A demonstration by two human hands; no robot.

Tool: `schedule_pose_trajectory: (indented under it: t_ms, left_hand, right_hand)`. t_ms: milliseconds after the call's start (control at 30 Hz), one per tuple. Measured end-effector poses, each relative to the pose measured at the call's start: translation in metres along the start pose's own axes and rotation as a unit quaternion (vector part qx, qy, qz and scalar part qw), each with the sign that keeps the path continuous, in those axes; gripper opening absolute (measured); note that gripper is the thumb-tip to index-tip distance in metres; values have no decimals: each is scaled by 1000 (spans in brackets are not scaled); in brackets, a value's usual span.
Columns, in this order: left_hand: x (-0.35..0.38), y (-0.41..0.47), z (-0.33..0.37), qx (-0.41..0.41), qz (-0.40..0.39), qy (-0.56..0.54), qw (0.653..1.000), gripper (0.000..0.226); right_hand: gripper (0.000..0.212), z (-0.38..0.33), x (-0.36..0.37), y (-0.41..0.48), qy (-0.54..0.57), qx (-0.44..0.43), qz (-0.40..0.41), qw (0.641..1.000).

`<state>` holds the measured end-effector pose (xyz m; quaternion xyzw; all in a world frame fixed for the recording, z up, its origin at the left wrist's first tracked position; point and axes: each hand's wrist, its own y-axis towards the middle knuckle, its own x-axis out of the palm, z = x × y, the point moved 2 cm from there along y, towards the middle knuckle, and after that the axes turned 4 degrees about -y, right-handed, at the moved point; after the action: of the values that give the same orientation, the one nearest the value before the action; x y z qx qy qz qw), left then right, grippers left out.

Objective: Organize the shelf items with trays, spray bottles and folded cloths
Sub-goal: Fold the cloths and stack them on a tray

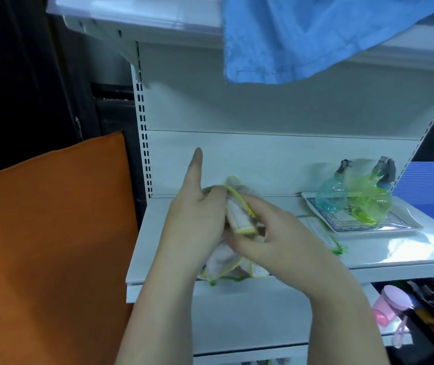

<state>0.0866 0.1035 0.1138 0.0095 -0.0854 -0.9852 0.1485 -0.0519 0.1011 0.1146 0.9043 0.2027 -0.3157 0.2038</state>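
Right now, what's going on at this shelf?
A person is handling a white cloth with yellow-green trim over the shelf: the left hand grips it, thumb raised, and the right hand pinches the folded part. A blue spray bottle and a green spray bottle stand on a tray at right. A second cloth lies flat beside it.

Soft terry cloth (239,216); spray bottles (333,200) clear glossy plastic; shelf (158,233) matt painted metal.

Two spray bottles (331,198) on tray (401,223), right of cloth (238,214).
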Motion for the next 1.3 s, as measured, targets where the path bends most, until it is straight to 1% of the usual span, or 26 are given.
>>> schedule_pose_trajectory:
  t_ms: [67,133,167,267,333,400,467,533,567,600,633,667,733,767,833,900,967,1000,1067,1133,1200,1233,1300]
  left_hand:
    - [9,-1,1,-13,-28,-27,999,65]
    - [16,-4,2,-9,-39,-44,998,60]
    - [18,-4,2,-5,-35,-45,998,60]
    - [20,-3,0,6,-30,-21,999,60]
    - [23,-3,0,17,-32,-46,998,52]
    - [26,-4,-1,33,-24,-73,997,44]
    - [28,-1,-6,54,25,-87,994,43]
    - [29,7,-15,75,58,-56,994,42]
    - [29,10,-19,68,54,-27,996,46]
    - [30,15,-23,49,30,-13,998,48]
    - [32,18,-27,20,-12,-26,999,44]
    - [35,19,-30,-5,-57,-47,997,44]
    - [39,22,-36,-35,-105,-91,990,68]
    - [42,24,-36,-34,-104,-107,988,71]
    - [48,25,-31,2,-75,-116,990,55]
    - [55,26,-25,44,-44,-85,994,41]
    - [65,27,-20,80,-24,-56,995,35]
    - [70,28,-18,94,-11,-48,994,30]
    - [78,30,-11,109,25,-42,993,21]
    - [89,32,-2,117,40,-41,991,17]
    - [99,36,3,99,49,-42,993,13]
    - [105,39,3,84,54,-45,994,13]
    - [116,43,4,51,72,-51,995,18]
  right_hand:
    - [42,11,-6,-3,-28,9,44,999]
    - [38,19,-11,-5,-20,16,88,996]
    - [38,23,-12,-6,-13,19,97,995]
    - [45,32,-12,-7,0,18,92,996]
    - [38,36,-12,-7,12,23,111,993]
    - [27,39,-12,-5,35,21,152,988]
    - [16,43,-13,-2,77,24,197,977]
    - [15,45,-16,1,143,28,228,963]
    - [17,46,-17,2,191,29,237,952]
    - [18,47,-19,3,242,29,242,939]
    - [19,49,-21,3,286,30,244,926]
    - [19,51,-23,4,313,32,245,917]
    - [23,57,-29,6,320,33,254,912]
    - [25,61,-33,7,317,34,263,910]
    - [33,67,-41,11,290,52,289,911]
    - [42,75,-50,16,228,86,312,918]
    - [44,81,-59,20,184,102,315,925]
    - [45,84,-64,24,181,99,312,928]
    - [45,90,-73,32,186,89,305,930]
    - [48,97,-81,39,203,83,303,927]
    - [58,103,-87,44,272,90,278,917]
    - [62,111,-89,47,322,104,248,908]
    - [62,120,-92,47,412,142,165,885]
